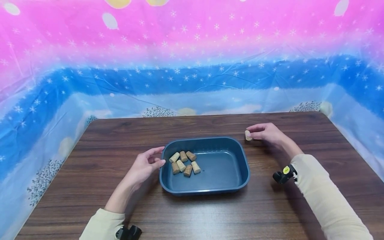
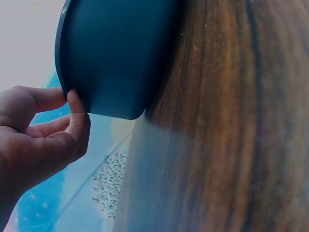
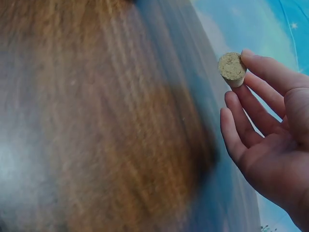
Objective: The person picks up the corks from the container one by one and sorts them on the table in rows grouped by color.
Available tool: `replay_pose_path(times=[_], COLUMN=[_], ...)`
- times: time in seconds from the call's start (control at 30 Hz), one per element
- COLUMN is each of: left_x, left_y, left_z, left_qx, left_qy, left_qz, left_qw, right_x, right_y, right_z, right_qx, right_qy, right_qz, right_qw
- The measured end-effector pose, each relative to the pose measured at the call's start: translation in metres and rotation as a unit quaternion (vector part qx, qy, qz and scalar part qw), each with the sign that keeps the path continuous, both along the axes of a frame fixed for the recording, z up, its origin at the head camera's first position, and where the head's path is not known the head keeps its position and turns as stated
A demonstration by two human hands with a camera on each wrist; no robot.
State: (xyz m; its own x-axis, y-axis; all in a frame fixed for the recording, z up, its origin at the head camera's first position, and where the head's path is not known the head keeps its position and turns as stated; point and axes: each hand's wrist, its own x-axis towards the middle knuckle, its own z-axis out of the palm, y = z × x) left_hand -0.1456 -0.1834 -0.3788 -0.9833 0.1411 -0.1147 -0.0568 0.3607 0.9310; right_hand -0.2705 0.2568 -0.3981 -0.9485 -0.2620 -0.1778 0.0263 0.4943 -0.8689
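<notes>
A dark blue rectangular basin [image 1: 207, 191] stands on the table, with several cork stoppers [image 1: 183, 156] lying loose in its left half. At its left rim, my left hand [image 1: 147, 165] pinches the edge between thumb and fingers; the left wrist view shows this hand [image 2: 53, 130] at the basin's corner [image 2: 116, 58]. Beyond the basin's right side, my right hand [image 1: 268, 134] holds a single pale cork [image 1: 248, 135] by its fingertips. In the right wrist view the cork's round speckled end [image 3: 231, 66] faces the camera, and the other fingers spread loosely below it.
The dark wood-grain table [image 1: 120, 133] reaches back to a pink and blue snowflake cloth [image 1: 192, 76] that hangs behind and at both sides. Black wrist cameras sit on the left [image 1: 129, 232] and right [image 1: 283, 176] sleeves.
</notes>
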Motion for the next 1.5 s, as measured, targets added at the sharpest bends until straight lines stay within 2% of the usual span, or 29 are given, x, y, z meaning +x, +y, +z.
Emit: replay_pose_path(times=[0.17,0.43,1.5], left_x=[0.001,0.001,-0.001], left_y=[0.0,0.0,0.0], left_z=[0.0,0.0,-0.002], left_qx=[0.001,0.005,0.027], left_qy=[0.003,0.004,0.003], left_qz=[-0.002,-0.003,-0.005], left_qw=[1.0,1.0,0.9996], right_x=[0.002,0.003,0.003], right_y=[0.003,0.003,0.003], right_z=[-0.007,-0.01,-0.014], right_qx=[0.024,0.036,0.04], right_qy=[0.01,0.012,0.024], right_qz=[0.005,0.013,0.017], right_qw=[0.9997,0.9992,0.9988])
